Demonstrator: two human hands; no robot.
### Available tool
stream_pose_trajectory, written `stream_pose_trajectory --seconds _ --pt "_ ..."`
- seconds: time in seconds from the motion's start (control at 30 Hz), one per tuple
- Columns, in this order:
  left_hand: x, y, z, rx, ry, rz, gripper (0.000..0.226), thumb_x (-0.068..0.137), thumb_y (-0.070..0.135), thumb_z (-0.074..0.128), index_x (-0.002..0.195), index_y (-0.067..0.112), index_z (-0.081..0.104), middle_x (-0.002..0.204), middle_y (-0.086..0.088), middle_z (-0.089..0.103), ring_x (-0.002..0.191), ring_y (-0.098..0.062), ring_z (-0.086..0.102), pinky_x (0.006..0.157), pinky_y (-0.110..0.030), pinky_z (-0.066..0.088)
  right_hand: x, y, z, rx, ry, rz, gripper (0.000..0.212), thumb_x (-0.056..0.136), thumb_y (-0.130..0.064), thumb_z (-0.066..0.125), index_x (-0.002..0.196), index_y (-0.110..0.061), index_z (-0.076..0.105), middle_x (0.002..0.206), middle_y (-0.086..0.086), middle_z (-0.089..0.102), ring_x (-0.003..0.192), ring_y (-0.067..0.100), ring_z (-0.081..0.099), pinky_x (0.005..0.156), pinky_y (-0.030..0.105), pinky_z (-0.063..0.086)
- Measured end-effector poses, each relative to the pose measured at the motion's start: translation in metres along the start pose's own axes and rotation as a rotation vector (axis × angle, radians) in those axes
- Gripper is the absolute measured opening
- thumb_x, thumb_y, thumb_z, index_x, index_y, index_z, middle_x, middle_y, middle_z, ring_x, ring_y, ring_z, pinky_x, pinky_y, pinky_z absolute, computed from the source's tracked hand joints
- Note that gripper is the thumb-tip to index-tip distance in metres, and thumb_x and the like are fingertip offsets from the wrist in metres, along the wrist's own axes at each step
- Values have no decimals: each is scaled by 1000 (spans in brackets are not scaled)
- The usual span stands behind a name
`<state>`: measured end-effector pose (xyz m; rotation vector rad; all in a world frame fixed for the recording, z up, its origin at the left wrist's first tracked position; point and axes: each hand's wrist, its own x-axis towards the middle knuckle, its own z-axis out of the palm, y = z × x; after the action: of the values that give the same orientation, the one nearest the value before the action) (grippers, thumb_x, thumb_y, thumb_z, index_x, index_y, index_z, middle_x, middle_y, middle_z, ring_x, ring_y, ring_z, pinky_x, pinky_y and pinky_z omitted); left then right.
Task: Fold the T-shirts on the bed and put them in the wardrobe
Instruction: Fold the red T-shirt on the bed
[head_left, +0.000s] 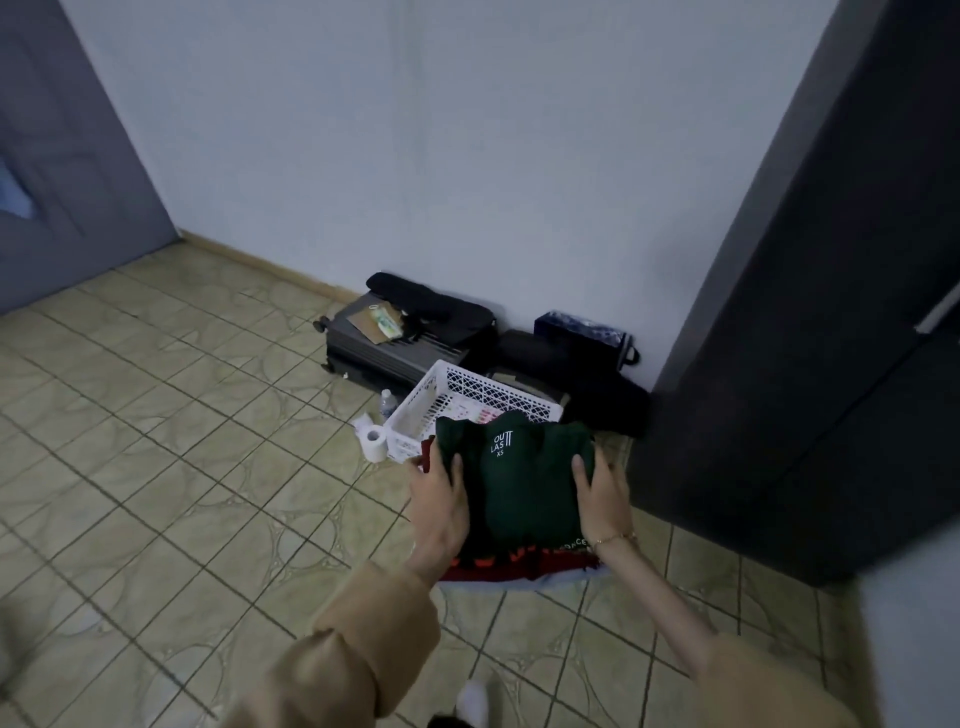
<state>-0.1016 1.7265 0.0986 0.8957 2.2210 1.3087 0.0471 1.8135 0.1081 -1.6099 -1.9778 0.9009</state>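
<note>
I carry a stack of folded T-shirts in front of me above the tiled floor. The top one is dark green (519, 483) with white lettering, and under it show a dark red one (498, 566) and a pale grey-blue one (561, 581). My left hand (439, 504) grips the stack's left side, thumb on top. On the right side my right hand (605, 499) grips it the same way, a thin bracelet at the wrist. The dark wardrobe (810, 338) stands at the right, its door with a silver handle (940, 312).
A white plastic basket (447, 395) sits on the floor just beyond the stack. Beside it are a toilet roll (375, 441) and a small bottle (388, 402). A grey suitcase (384, 348) and black bags (566, 374) lie against the wall. A grey-blue door (57, 156) is at the left.
</note>
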Motion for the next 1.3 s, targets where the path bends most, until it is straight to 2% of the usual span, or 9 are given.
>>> stream_pose_trajectory --seconds 0.2,0.3,0.43,0.63,0.7,0.9,1.03,1.2,1.3 --pt "124 -7 47 -25 80 -90 44 101 26 37 144 20 33 125 -12 34 117 -31 42 111 -34 27 136 -21 36 -82 -61 -60 45 102 -31 31 144 -17 33 132 16 40 114 29 46 74 23 27" --pt "183 -13 76 -9 112 -122 44 101 28 37 144 21 32 127 -13 34 117 -34 44 112 -42 30 206 -22 56 -119 -97 -68 46 102 -32 29 145 -17 31 135 15 39 114 29 48 77 25 33" --pt "253 -21 117 12 176 -184 44 101 27 37 144 20 32 120 -8 33 114 -32 45 110 -39 32 299 -14 86 -145 -177 -116 46 101 -32 30 144 -14 33 134 17 40 115 31 48 84 30 40" --pt "341 -44 186 -14 350 -315 42 101 26 37 143 22 34 124 -12 36 115 -32 45 110 -43 32 426 -5 128 -154 -330 -269 45 102 -27 33 143 -11 34 136 16 39 123 29 42 95 26 24" --pt "363 -54 211 -6 421 -341 41 101 26 37 141 23 35 120 -9 37 111 -33 48 109 -43 34 461 6 144 -146 -379 -324 44 101 -27 34 142 -11 35 136 16 39 122 29 45 94 27 29" --pt "408 -99 277 -23 570 -498 39 100 27 37 139 20 37 123 -13 37 110 -33 47 106 -45 37 549 46 205 -210 -554 -437 46 101 -28 33 144 -10 32 138 17 37 117 31 48 83 26 37" --pt "423 -154 322 -51 644 -589 39 100 27 37 137 15 39 131 -15 34 114 -35 46 105 -45 37 584 91 270 -202 -655 -508 47 101 -29 34 144 -9 31 139 17 39 120 29 45 91 26 37" --pt "424 -213 367 -64 720 -673 38 101 22 37 137 10 38 125 -15 36 104 -29 48 92 -27 35 603 148 334 -162 -747 -535 47 100 -27 34 143 -6 33 134 19 41 114 30 49 87 26 40" --pt "417 -253 396 -85 748 -733 36 102 23 36 135 9 39 124 -15 36 97 -29 50 91 -34 41 601 190 366 -177 -802 -534 49 101 -29 33 145 -8 30 143 15 35 128 28 40 98 29 37"
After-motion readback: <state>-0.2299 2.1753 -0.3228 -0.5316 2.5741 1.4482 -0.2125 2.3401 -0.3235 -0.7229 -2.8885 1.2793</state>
